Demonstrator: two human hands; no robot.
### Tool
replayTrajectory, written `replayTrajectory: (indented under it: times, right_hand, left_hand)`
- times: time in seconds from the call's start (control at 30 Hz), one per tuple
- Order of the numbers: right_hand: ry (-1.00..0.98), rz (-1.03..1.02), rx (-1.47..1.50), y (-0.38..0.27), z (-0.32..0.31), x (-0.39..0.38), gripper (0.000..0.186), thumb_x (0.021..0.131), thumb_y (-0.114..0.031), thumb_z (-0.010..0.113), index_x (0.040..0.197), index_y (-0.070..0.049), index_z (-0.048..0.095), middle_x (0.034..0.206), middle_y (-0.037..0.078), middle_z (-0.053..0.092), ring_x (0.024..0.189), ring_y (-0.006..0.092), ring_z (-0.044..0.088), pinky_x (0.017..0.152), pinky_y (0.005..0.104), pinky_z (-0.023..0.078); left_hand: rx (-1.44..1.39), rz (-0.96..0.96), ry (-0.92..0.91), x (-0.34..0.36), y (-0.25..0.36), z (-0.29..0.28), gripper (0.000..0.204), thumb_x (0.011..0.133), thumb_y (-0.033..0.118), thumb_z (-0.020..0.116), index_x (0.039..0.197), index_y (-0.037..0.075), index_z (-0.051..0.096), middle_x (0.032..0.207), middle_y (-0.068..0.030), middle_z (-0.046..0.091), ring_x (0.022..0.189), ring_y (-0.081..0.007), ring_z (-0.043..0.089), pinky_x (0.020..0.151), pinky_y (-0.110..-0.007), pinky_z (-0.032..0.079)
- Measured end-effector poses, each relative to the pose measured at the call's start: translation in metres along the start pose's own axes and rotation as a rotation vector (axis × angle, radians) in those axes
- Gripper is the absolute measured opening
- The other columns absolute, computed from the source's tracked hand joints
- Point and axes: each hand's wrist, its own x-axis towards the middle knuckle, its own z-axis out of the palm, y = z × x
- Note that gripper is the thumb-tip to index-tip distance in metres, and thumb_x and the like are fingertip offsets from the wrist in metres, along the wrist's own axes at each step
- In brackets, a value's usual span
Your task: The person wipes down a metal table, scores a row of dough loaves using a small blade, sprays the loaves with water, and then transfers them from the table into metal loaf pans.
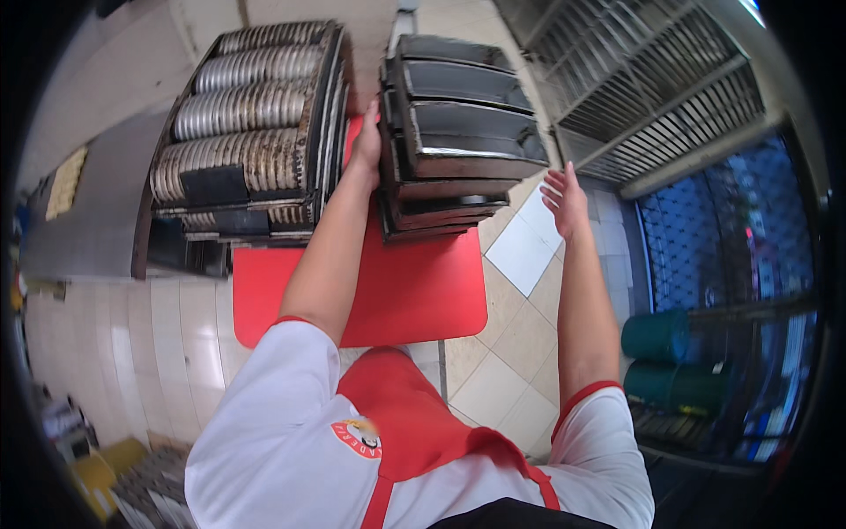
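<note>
A stack of dark metal loaf pan sets stands on a red table in front of me. The top set has several long rectangular wells with worn rims. My left hand lies flat along the left side of this stack, fingers stretched out; whether it touches the metal is hard to tell. To the right of the stack, apart from it, my right hand is held in the air with its fingers spread and nothing in them. Left of my left forearm rises another tall stack of ridged baguette trays, silvery and browned.
A grey metal counter stands at the far left, with a pale yellow slab on it. Metal bar grating lines the upper right. Green bins stand at the right, and a yellow container at the lower left.
</note>
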Motion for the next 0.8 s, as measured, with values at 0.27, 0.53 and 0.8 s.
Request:
replayTrajectory:
  times: [0.27,0.53,0.8]
  right_hand:
    - [-0.425,0.203,0.386,-0.005,0.091,0.120,0.085,0.101,-0.075,0.052,0.158,-0.012,0.050,0.159,0.008,0.054,0.141,0.0276,0.052,0.123,0.0457,0.035]
    - [-0.528,0.191,0.462,-0.010,0.100,0.137,0.084,0.102,-0.074,0.052,0.159,-0.012,0.049,0.160,0.009,0.053,0.142,0.0278,0.052,0.124,0.0456,0.035]
    - [-0.527,0.136,0.482,0.002,0.086,0.101,0.083,0.103,-0.073,0.052,0.159,-0.012,0.049,0.160,0.009,0.053,0.142,0.0280,0.051,0.124,0.0456,0.034]
  left_hand:
    - [0.140,-0.114,0.043,-0.008,0.014,0.021,0.120,0.088,0.093,0.049,0.168,0.005,0.032,0.172,-0.0221,0.033,0.158,-0.0370,0.033,0.126,-0.047,0.030]
    - [0.298,-0.010,0.024,0.037,0.009,0.011,0.135,0.079,0.104,0.041,0.163,-0.002,0.039,0.166,-0.0297,0.040,0.158,-0.0373,0.035,0.126,-0.047,0.030]
    - [0.147,0.035,-0.030,0.014,0.011,0.022,0.104,0.094,0.087,0.051,0.159,0.006,0.049,0.149,-0.0185,0.062,0.134,-0.0309,0.063,0.111,-0.046,0.051]
